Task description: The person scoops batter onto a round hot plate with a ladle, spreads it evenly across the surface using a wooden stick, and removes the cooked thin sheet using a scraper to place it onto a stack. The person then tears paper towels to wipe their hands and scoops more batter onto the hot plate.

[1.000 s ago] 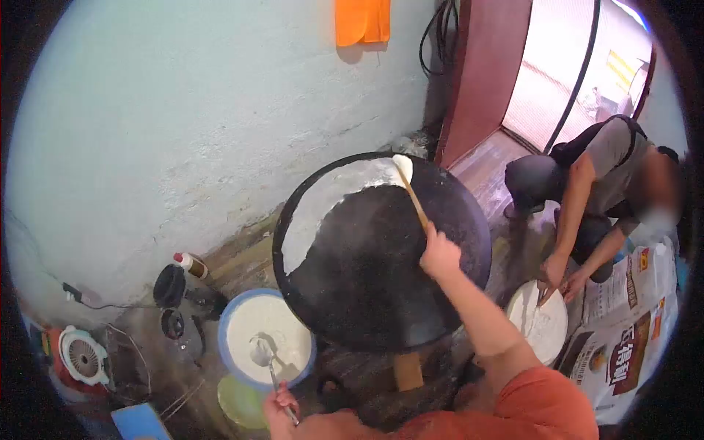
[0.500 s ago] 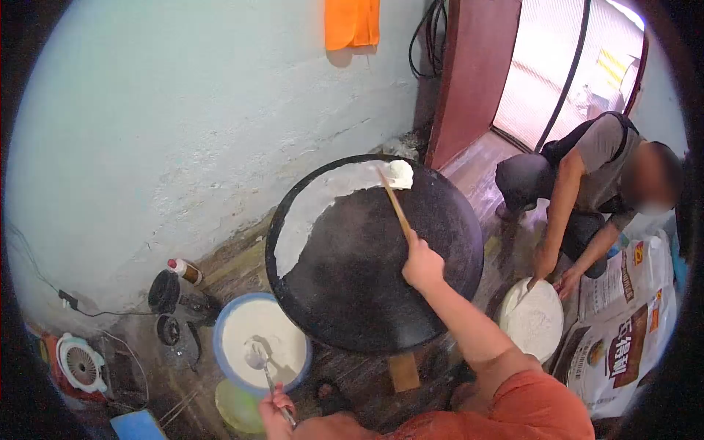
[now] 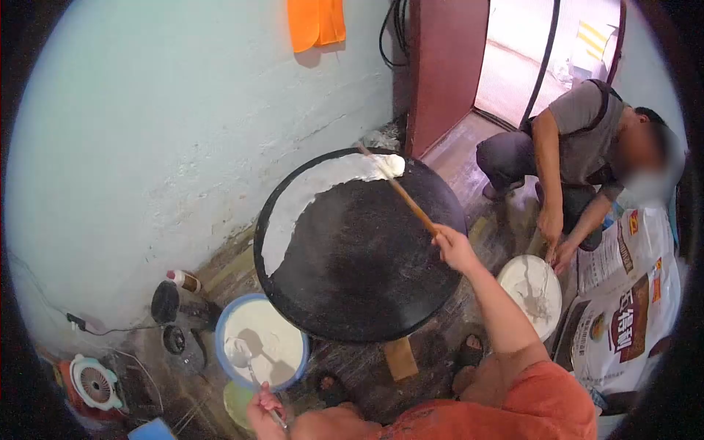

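Note:
My right hand (image 3: 453, 248) is closed around the handle of a wooden batter spreader (image 3: 411, 203). The spreader's far end touches the white batter (image 3: 301, 189), which lies in a curved band along the far and left side of a large round black griddle (image 3: 367, 257). A thicker lump of batter sits against the spreader at the far rim. Down at the left, my left hand (image 3: 268, 405) grips a metal ladle (image 3: 240, 355), its bowl over a blue-rimmed basin (image 3: 220, 330) of pale batter. Whether the bowl touches the batter I cannot tell.
A co-worker (image 3: 579, 139) crouches at the right, both hands at a tub (image 3: 555, 312) of white mixture. Printed sacks (image 3: 623, 323) lie beside it. A dark pitcher (image 3: 172, 302), a bottle (image 3: 183, 280) and a small fan (image 3: 95, 383) stand at the left near the wall.
My right hand has moved right and the spreader is tilted more, its tip pushing along the far batter. The ladle bowl has shifted left over the basin. The view has shifted somewhat.

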Demonstrator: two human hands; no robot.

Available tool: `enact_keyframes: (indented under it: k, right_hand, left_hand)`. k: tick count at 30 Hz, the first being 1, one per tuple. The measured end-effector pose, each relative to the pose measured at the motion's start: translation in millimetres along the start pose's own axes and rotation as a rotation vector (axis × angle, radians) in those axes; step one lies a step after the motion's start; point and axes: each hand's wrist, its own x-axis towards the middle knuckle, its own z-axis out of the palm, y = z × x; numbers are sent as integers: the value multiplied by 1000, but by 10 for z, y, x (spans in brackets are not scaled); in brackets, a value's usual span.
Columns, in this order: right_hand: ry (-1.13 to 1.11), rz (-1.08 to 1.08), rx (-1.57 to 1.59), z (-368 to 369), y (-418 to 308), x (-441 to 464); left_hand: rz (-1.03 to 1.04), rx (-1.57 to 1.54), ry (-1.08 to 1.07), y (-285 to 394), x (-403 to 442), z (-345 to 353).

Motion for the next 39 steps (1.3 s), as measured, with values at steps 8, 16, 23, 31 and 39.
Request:
enact_keyframes:
  k: [8, 16, 23, 31, 39]
  right_hand:
    - [66, 155, -117, -101, 297, 898]
    - [120, 133, 67, 63, 546, 990]
    - [122, 134, -204, -44, 524, 886]
    - [-2, 40, -437, 92, -370, 295]
    - [-12, 55, -242, 626, -83, 200]
  left_hand:
    - [124, 96, 24, -258, -620, 361]
    - [39, 6, 19, -496, -701, 483]
    - [24, 90, -50, -541, -584, 399]
    - [109, 116, 19, -599, -582, 452]
    - [59, 88, -49, -549, -607, 354]
